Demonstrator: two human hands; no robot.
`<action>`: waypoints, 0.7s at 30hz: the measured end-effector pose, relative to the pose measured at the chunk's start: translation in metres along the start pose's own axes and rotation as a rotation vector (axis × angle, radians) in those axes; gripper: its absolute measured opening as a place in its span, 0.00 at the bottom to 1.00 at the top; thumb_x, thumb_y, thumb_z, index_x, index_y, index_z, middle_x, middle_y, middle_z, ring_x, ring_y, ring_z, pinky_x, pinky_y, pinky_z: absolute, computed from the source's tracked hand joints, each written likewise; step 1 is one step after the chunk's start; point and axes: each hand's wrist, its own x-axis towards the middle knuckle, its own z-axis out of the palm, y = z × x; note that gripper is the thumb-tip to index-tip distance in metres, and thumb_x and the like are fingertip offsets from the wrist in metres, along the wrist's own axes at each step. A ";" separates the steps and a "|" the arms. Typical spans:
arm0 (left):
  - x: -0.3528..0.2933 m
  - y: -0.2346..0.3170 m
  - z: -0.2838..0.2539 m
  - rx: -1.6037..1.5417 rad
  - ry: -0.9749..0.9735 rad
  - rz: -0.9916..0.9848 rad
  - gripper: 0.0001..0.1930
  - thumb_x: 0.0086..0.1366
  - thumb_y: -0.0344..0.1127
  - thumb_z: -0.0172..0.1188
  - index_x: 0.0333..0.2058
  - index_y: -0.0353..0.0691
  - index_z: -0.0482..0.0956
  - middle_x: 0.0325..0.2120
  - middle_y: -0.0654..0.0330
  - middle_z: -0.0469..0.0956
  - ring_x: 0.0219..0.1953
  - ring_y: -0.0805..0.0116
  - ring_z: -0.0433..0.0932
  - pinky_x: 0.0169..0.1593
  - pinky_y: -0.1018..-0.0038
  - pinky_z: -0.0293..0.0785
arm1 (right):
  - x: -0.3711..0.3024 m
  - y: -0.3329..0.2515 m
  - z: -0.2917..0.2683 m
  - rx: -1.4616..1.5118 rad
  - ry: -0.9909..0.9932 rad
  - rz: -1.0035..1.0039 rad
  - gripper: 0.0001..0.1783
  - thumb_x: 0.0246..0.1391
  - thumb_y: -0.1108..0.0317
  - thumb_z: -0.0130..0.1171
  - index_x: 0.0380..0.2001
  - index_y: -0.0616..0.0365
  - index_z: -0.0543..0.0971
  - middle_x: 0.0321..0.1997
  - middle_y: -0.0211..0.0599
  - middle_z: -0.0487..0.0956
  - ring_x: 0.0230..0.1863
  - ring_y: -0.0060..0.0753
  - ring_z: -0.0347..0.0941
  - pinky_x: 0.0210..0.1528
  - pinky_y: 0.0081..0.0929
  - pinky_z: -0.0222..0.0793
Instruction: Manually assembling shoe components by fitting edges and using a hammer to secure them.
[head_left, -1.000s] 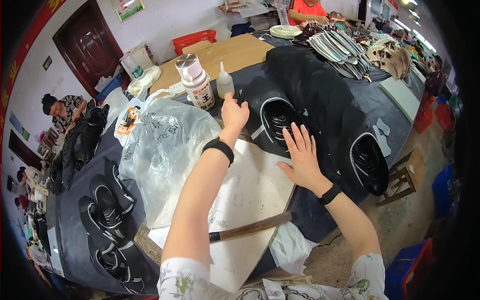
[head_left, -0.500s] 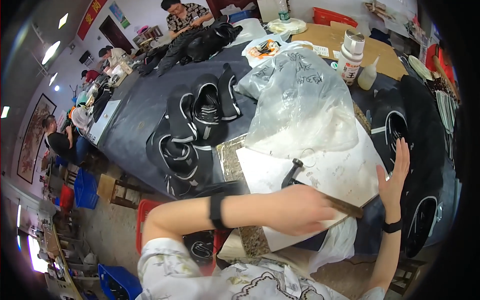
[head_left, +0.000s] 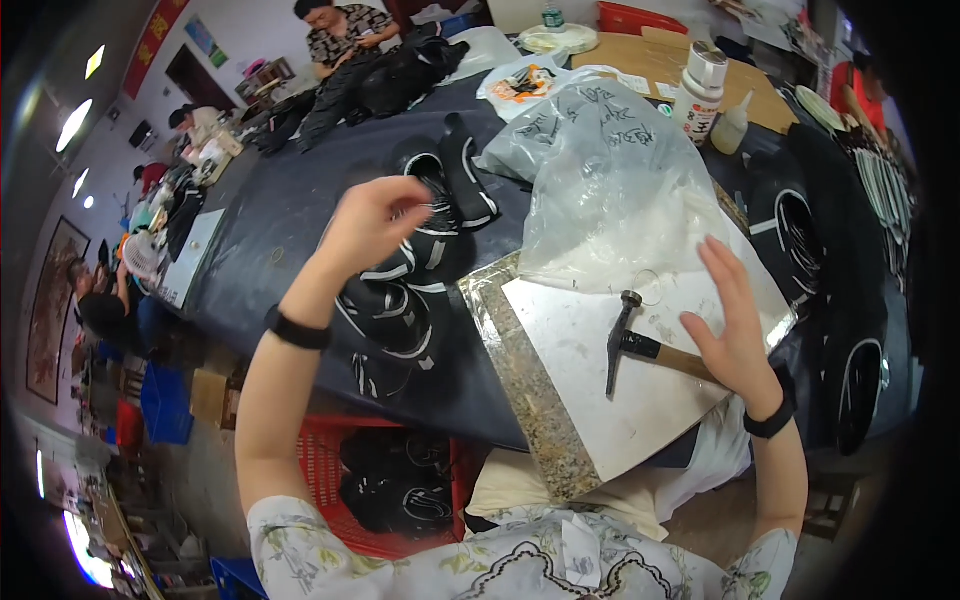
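Along the near edge of the dark blue-grey worktop [head_left: 290, 220], a speckled brown stone slab [head_left: 545, 430] bears a flat white sheet [head_left: 570, 370]. On this sheet lies a hammer with a dark metal head and a brown wooden handle [head_left: 643, 346], its handle running beneath the right hand [head_left: 735, 330]. That hand's fingers are spread, the thumb well apart; whether the palm touches the handle cannot be told.

Left of the slab, the left hand [head_left: 375, 220] hovers over a cluster of black shoe uppers with white trim [head_left: 390, 310], its fingers loosely curled and the thumb apart from them. A crumpled clear plastic bag [head_left: 620, 200] overlaps the slab's far edge. Toward the worktop's right edge sits a row of black uppers with white-edged openings [head_left: 800, 235]. Below the near edge, a red plastic crate [head_left: 320, 490] contains more black pieces.
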 end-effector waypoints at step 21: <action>0.121 -0.048 0.003 -0.483 0.328 0.050 0.05 0.65 0.33 0.64 0.32 0.39 0.82 0.28 0.75 0.74 0.31 0.86 0.69 0.37 0.85 0.64 | 0.000 -0.004 0.014 0.203 -0.224 0.055 0.30 0.52 0.73 0.63 0.60 0.60 0.71 0.65 0.51 0.67 0.64 0.49 0.66 0.64 0.38 0.62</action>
